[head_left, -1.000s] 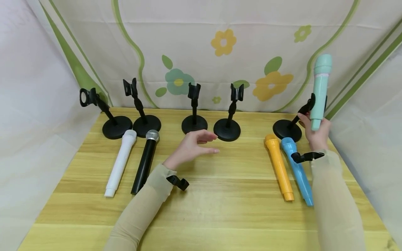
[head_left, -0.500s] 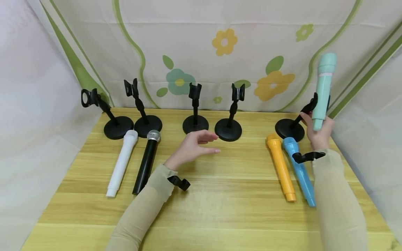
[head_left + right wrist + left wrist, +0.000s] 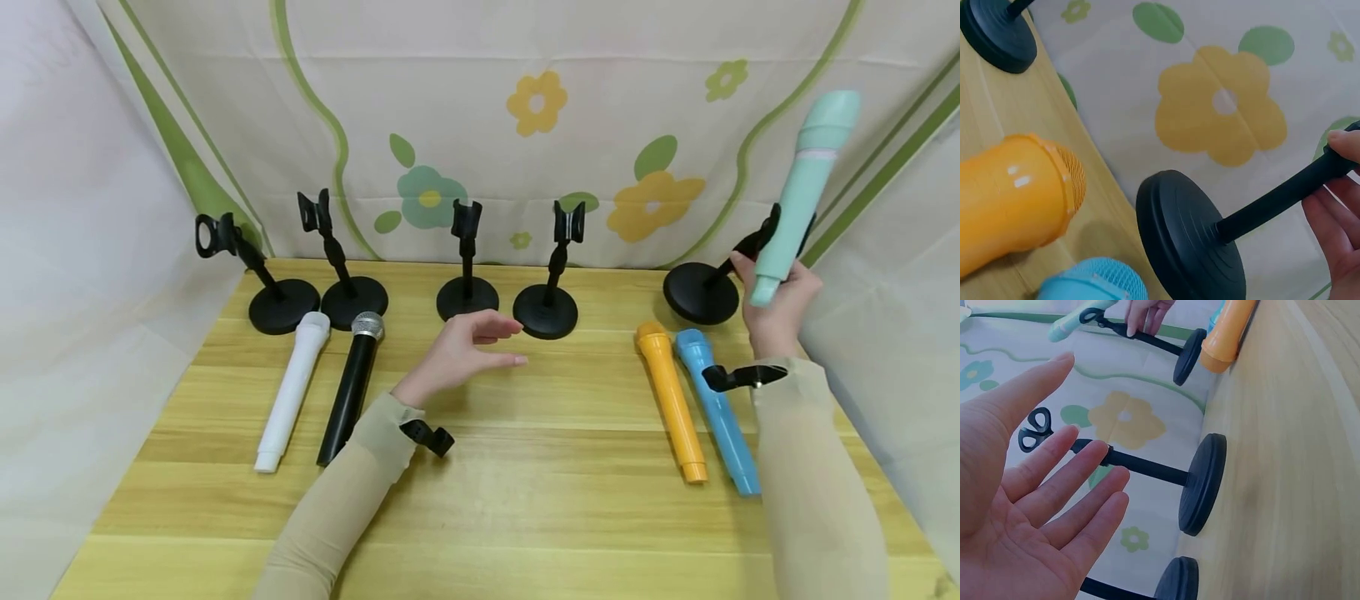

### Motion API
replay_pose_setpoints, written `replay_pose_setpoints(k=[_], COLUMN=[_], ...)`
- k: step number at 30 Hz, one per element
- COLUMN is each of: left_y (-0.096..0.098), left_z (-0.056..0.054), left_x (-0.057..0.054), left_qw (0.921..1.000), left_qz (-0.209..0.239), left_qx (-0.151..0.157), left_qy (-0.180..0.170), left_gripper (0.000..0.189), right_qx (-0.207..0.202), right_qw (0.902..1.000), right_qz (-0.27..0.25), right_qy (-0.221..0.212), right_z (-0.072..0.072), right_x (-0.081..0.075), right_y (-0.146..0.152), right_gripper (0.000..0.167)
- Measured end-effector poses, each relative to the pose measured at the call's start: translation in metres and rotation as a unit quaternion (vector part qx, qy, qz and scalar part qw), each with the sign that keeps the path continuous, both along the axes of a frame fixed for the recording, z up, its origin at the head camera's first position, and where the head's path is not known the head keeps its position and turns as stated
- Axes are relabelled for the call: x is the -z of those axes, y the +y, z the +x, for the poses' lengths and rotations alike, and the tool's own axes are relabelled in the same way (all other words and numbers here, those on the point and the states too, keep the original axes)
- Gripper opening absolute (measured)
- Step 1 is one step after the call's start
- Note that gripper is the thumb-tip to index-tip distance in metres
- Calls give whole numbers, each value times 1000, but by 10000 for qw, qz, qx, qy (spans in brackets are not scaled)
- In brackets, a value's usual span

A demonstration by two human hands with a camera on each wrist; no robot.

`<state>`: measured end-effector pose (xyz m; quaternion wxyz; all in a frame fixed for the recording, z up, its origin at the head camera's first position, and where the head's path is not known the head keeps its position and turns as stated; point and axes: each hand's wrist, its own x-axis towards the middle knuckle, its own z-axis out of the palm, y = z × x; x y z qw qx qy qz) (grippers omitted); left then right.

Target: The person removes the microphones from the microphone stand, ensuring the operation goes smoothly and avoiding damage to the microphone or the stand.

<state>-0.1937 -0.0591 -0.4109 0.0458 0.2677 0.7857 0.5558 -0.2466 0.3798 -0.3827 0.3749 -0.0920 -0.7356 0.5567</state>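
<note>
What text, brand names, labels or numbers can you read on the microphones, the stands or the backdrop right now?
None: no view shows readable writing.
Mint-green microphone in the right hand: plain, with a pale band.
White microphone, black microphone, orange microphone, blue microphone: no markings visible.
Black stands: unmarked.
Backdrop cloth: only flower and leaf prints.

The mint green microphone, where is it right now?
In the head view the mint green microphone is at far right, raised in the right hand, clipped to the rightmost stand.
</note>
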Motion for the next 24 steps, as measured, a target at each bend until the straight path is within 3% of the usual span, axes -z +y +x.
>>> replay_pose_setpoints(k=[4,9,14,20,24], left_y=[0,-1,-1,1,3], left_z=[1,2,4,6,9], left_x=[-5,-8,-12,-17,-22], left_qw=[10000,9999,9998,9997,9995], left_qz=[-14,-4,80,81,122], left_qx=[-50,-142,-144,-187,-234], left_qy=[57,82,108,141,146], left_gripper=[42,41,41,38,39], right_qx=[169,-86,-315,-699,-1036], right_qw=[9989,9975,9965,9879,9845], right_qz=[385,619,771,1283,1291], right_qy=[-208,-339,-76,512,587], right_z=[5,18,30,43,56], right_x=[-2,-9,-12,-12,-18], right_y=[-4,-18,-35,-54,-71], right_gripper=[33,37,32,20,20])
